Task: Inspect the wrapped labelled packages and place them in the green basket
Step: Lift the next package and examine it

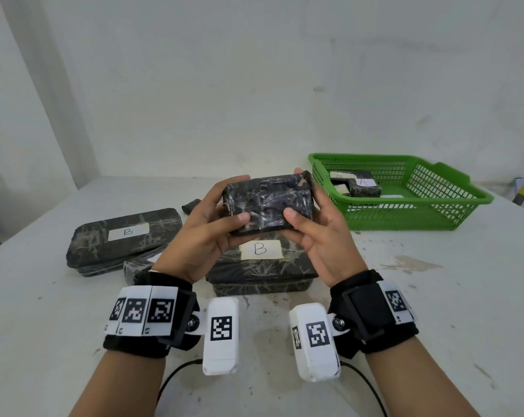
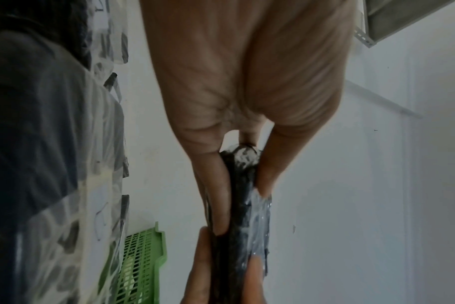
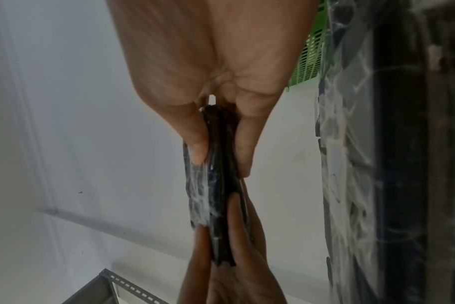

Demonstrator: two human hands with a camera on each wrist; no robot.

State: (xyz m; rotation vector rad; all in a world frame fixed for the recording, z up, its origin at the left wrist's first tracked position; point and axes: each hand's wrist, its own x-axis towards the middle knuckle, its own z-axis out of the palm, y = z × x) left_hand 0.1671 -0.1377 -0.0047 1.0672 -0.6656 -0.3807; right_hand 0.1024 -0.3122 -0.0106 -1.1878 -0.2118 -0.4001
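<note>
Partway: a few packages sit in the green basket [image 1: 441, 179] beyond the right hand [image 1: 318, 236], both it and left hand [image 1: 206, 227] pinch a small wrapped package [image 1: 268, 203] between them for inspection, several packages wait below.

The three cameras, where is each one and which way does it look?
Head: worn on the head, looking down at the table; both hands, left hand and right hand, hold a wrapped package.
Left wrist: looks along the left palm at the package's edge.
Right wrist: looks along the right palm at its other edge.
All three share the package and the green basket.
</note>
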